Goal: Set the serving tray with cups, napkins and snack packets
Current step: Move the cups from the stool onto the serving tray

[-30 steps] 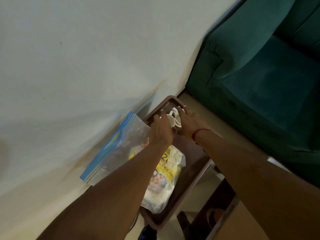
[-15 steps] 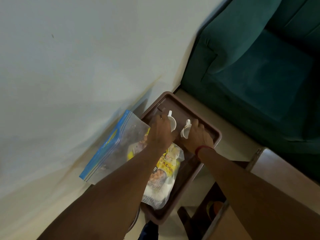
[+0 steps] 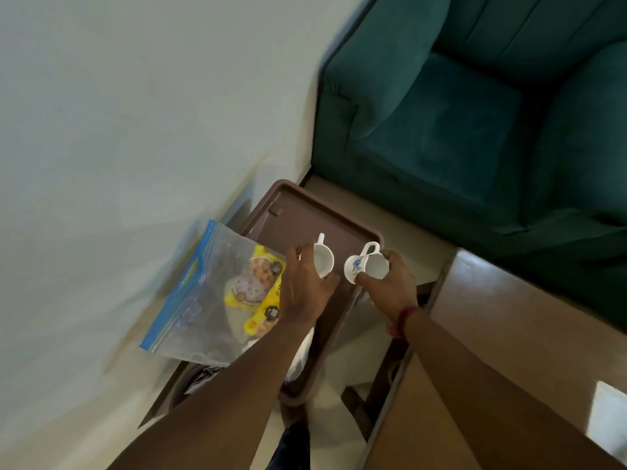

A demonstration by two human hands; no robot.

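A brown plastic serving tray [image 3: 295, 212] lies below me beside the wall. My left hand [image 3: 305, 290] grips a plain white cup [image 3: 324, 261] over the tray's middle. My right hand [image 3: 393, 283] holds a second white cup [image 3: 364, 264] with a blue flower print, over the tray's right rim. The two cups are held apart, handles pointing away from me. A clear zip bag with a blue seal [image 3: 200, 296] leans on the tray's left side, with yellow snack packets [image 3: 254, 286] inside. My left forearm hides the near part of the tray.
A teal armchair [image 3: 475, 123] stands right behind the tray. A wooden table [image 3: 492, 334] runs along the right, with a white object [image 3: 609, 415] at its edge. The pale wall [image 3: 135, 113] fills the left. Beige floor [image 3: 400, 225] shows between tray and chair.
My two hands have drawn apart, each with a cup. They have come toward me from the tray's far end, the right hand out to the tray's right rim. The camera view has shifted too.
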